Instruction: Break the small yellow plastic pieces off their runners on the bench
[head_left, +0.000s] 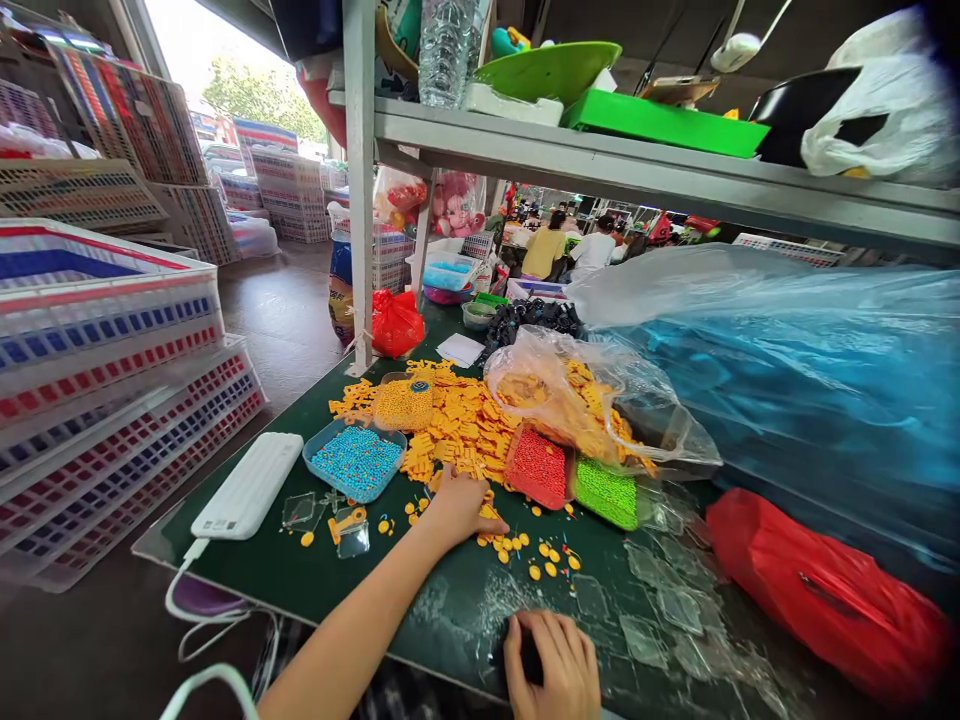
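My left hand [459,508] reaches to the near edge of a heap of orange plastic pieces [461,420]. Its thumb is spread away from the fingers, whose tips touch the pieces; I see nothing held. Low at the table's front edge rests my right hand [556,665], fingers curved, thumb apart, with no object visible in it. Around the heap stand trays of blue beads [356,460], yellow beads [403,405], red beads [538,468] and green beads [606,492]. Small yellow discs [551,555] lie scattered between my hands. Left of them, an orange piece [349,524] lies beside a clear square case [354,540].
A white power bank [247,485] with a cable lies at the left edge. Clear plastic pieces [679,608] and a red bag [817,590] are at right. A clear bag [570,390] holds more orange pieces. A shelf [600,150] spans above; stacked crates [112,400] stand left.
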